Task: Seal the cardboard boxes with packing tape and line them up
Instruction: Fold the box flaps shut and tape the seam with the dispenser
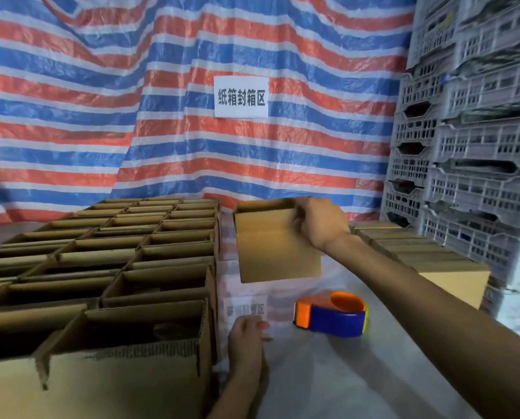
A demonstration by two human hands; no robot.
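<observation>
A small cardboard box [275,249] stands in the middle of the table, tilted toward me. My right hand [320,222] grips its upper right edge, fingers curled over the rim. A blue and orange tape dispenser [331,314] lies on the table in front of that box, touched by neither hand. My left hand [246,337] rests near the table's front, beside a paper label [245,309], fingers loosely curled with nothing in them. Several open boxes [107,267] stand in rows on the left. A row of closed boxes [419,252] runs along the right.
A striped red, white and blue tarp [131,101] hangs behind the table, with a white sign [241,96] on it. Grey plastic crates [470,131] are stacked high at the right. The table [328,373] has a pale plastic cover.
</observation>
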